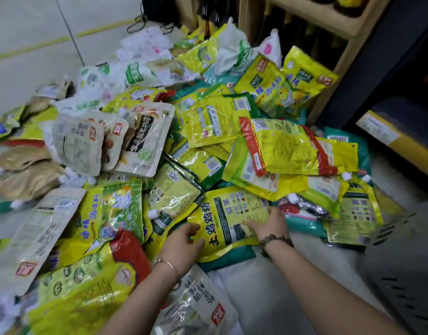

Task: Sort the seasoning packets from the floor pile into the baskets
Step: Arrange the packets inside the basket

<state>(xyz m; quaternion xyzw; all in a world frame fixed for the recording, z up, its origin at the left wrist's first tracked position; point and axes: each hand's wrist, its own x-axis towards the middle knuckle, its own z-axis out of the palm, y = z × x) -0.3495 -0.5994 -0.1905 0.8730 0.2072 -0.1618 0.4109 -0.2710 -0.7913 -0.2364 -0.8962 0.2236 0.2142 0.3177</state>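
So the yellow packet (232, 221) sits at the pile's near edge on a teal packet (229, 258), between both hands. Left hand (184, 243) curls round its left edge; right hand (268, 226) lies on its right side, can't tell if it's gripping. Long axis points away from the person. It's glossy, with blue lettering running sideways.

A pale grey tiled floor (24, 68) carries a sprawling pile of glossy yellow, white and green plastic seasoning packets (208, 122) across its middle.
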